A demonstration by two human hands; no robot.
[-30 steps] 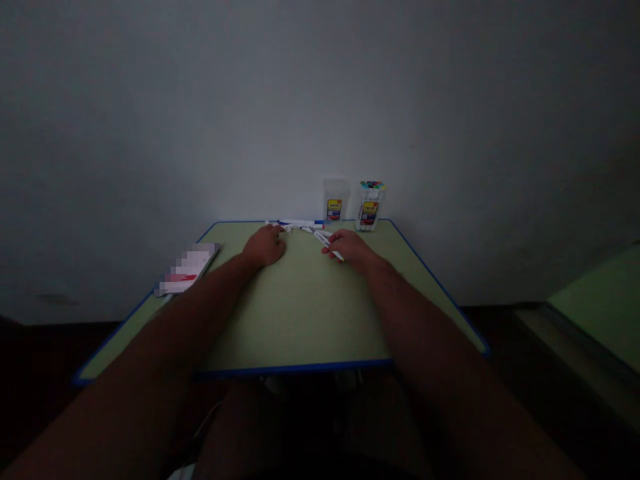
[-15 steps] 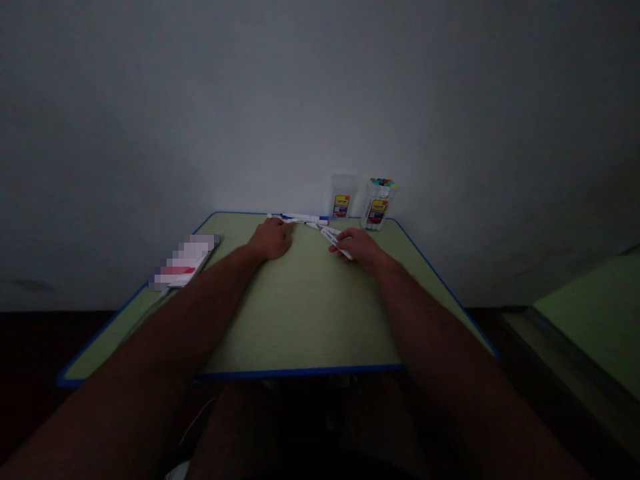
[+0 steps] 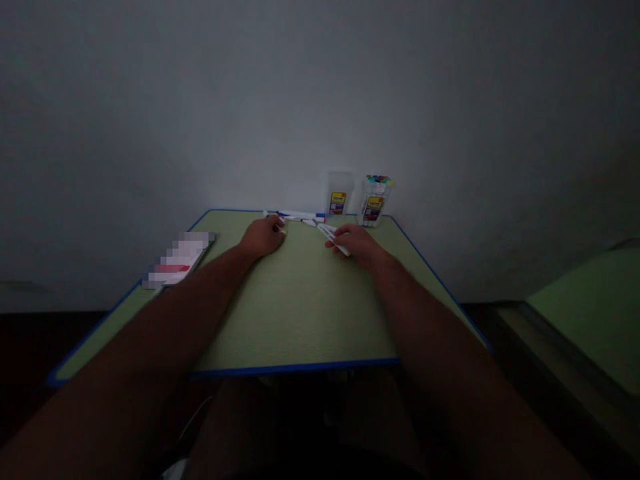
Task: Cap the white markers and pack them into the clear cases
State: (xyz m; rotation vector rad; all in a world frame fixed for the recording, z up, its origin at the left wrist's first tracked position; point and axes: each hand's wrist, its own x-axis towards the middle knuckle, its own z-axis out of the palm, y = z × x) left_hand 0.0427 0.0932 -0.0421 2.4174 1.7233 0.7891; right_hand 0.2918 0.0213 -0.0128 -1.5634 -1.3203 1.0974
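Note:
My left hand (image 3: 263, 237) rests near the far edge of the table with its fingers curled. A pale marker end shows between its thumb and fingers; most of that marker is hidden. Closed in my right hand (image 3: 357, 241) is a white marker (image 3: 333, 237) with a yellow end, slanting towards the pile. Between and behind the hands lie several white markers (image 3: 303, 215), among them ones with blue and red caps. Some overlap, and their left ends are partly covered by my left hand.
A clear plastic box (image 3: 339, 193) with a label stands against the wall. Beside it a second clear box (image 3: 373, 203) is full of markers with coloured caps. A phone-like flat object (image 3: 183, 261), blurred out, lies on the left of the green table (image 3: 295, 307), which has a blue edge.
My left hand's fingers have gone from stretched over the markers to curled, with a pale end now showing between them. The right hand keeps its marker. The view has shifted slightly.

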